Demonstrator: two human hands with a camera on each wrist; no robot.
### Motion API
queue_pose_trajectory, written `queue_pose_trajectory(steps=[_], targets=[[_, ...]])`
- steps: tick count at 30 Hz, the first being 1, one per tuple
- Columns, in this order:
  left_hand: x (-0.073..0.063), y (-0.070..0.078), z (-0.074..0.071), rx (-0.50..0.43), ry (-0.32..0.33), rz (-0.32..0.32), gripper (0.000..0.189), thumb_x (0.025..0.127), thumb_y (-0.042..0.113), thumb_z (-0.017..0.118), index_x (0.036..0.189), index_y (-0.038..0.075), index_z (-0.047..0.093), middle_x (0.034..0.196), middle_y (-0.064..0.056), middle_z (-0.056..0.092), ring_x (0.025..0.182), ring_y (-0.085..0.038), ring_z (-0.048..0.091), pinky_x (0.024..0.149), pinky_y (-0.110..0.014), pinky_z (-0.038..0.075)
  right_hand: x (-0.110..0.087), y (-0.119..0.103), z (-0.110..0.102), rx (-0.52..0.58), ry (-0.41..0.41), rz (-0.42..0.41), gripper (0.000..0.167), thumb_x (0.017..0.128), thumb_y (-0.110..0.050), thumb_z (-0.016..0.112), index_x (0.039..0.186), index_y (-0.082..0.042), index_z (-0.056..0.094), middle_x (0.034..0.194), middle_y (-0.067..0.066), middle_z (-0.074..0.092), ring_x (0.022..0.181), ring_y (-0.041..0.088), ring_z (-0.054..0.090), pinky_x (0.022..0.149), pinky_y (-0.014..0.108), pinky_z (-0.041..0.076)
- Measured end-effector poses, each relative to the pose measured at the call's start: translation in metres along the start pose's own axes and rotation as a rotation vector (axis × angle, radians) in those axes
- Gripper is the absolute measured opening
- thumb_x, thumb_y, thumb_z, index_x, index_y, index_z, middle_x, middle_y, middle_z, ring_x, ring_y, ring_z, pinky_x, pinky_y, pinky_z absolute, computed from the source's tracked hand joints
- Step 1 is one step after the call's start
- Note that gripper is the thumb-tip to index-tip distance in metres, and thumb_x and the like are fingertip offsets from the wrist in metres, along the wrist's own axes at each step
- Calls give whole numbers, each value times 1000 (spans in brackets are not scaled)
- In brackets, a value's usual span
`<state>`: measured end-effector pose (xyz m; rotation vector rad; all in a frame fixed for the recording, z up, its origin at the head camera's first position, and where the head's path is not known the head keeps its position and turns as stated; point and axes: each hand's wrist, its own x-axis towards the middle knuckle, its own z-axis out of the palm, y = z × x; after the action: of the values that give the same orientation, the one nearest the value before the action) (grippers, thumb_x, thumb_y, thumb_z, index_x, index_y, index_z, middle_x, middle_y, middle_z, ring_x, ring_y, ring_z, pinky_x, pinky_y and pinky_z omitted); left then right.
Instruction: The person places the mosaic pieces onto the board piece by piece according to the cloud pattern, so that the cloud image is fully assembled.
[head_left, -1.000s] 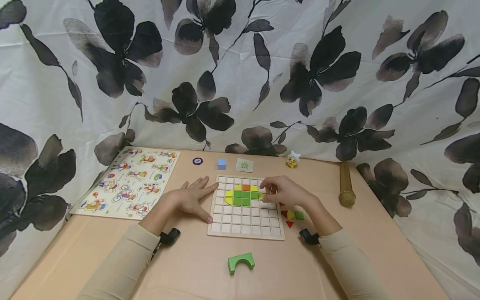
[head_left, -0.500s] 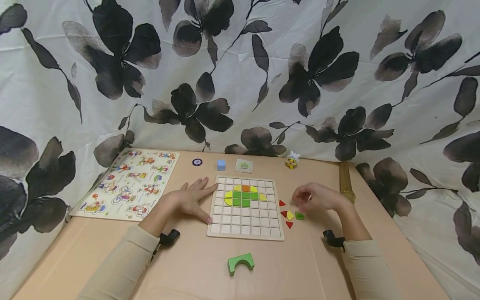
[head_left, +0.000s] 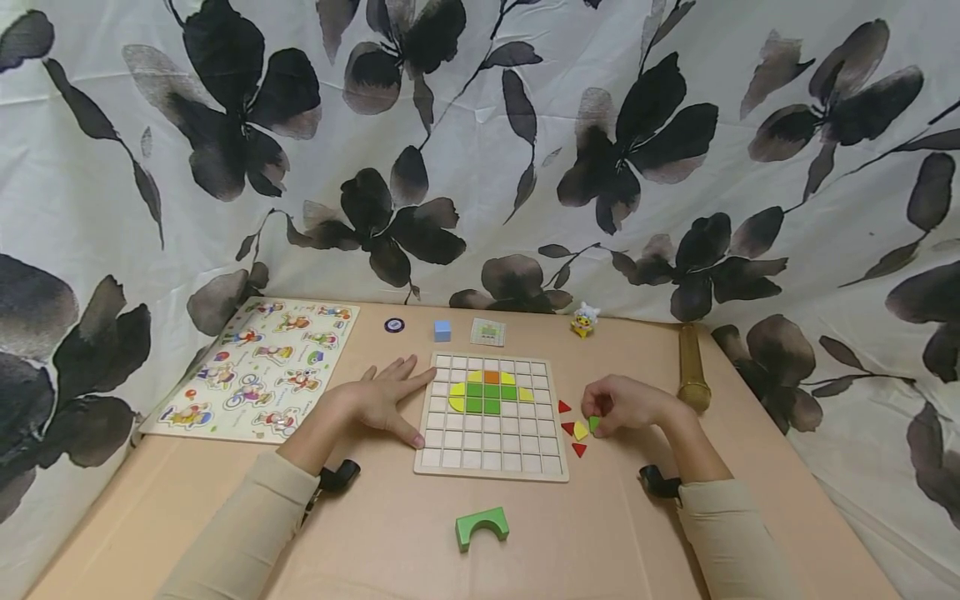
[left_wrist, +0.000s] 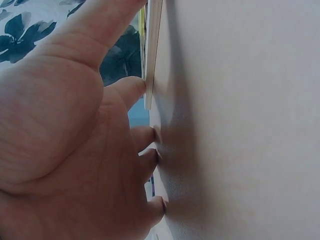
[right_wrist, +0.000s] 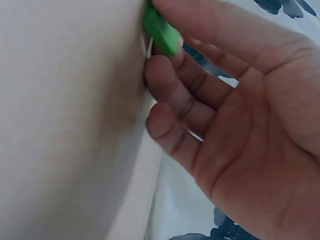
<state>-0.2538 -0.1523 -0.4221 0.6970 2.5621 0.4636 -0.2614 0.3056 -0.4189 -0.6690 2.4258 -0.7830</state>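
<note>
A wooden grid board (head_left: 491, 450) lies mid-table, with green, yellow and orange tiles (head_left: 491, 390) grouped in its upper rows. My left hand (head_left: 382, 402) is spread beside the board, thumb and index finger touching its left edge; the left wrist view has the fingertips down on the table. Right of the board, my right hand (head_left: 630, 403) pinches a green square tile (right_wrist: 161, 31) between thumb and fingers, close to the table. Beside that hand lie a yellow tile (head_left: 581, 431) and several red triangular tiles (head_left: 579, 450).
A picture board (head_left: 258, 367) lies at the left. Along the back are a dark round disc (head_left: 394, 325), a blue cube (head_left: 442, 331), a pattern card (head_left: 488, 332) and a small figurine (head_left: 585, 319). A bamboo-like tube (head_left: 693, 371) stands right; a green arch block (head_left: 482, 527) is in front.
My right hand has left the board's right side, where a yellow tile now shows in the grid. It has moved right and taken hold of the green tile. The left hand stays put.
</note>
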Motion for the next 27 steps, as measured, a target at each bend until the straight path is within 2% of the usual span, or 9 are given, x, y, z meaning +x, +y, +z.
queue_pose_trajectory(steps=[9, 14, 21, 27], targets=[[3, -9, 4, -61, 18, 41, 128, 67, 78, 81, 168, 27, 21, 174, -24, 0, 161, -47, -3, 122, -76, -4, 5, 1, 3, 0, 137, 0, 19, 85, -2, 83, 96, -9, 70, 89, 3, 66, 86, 20, 59, 75, 28, 51], [7, -13, 7, -55, 26, 47, 128, 67, 78, 81, 168, 28, 21, 174, -24, 0, 161, -47, -3, 121, -77, -4, 7, 1, 3, -7, 220, -13, 16, 87, -5, 82, 99, -11, 73, 92, 2, 70, 87, 20, 59, 78, 28, 52], [1, -3, 2, -27, 1, 18, 126, 70, 74, 82, 168, 26, 20, 174, -23, -1, 161, -44, -4, 124, -73, -4, 11, -5, 5, 19, 293, -74, 15, 89, -6, 80, 102, -11, 74, 94, 2, 71, 90, 21, 61, 81, 29, 52], [2, -2, 1, -21, 0, 2, 126, 71, 73, 82, 168, 24, 20, 175, -22, -1, 162, -43, -4, 125, -71, -3, 19, -22, 8, 2, 335, -94, 14, 93, -5, 75, 105, -12, 75, 94, 0, 70, 88, 20, 61, 79, 28, 52]])
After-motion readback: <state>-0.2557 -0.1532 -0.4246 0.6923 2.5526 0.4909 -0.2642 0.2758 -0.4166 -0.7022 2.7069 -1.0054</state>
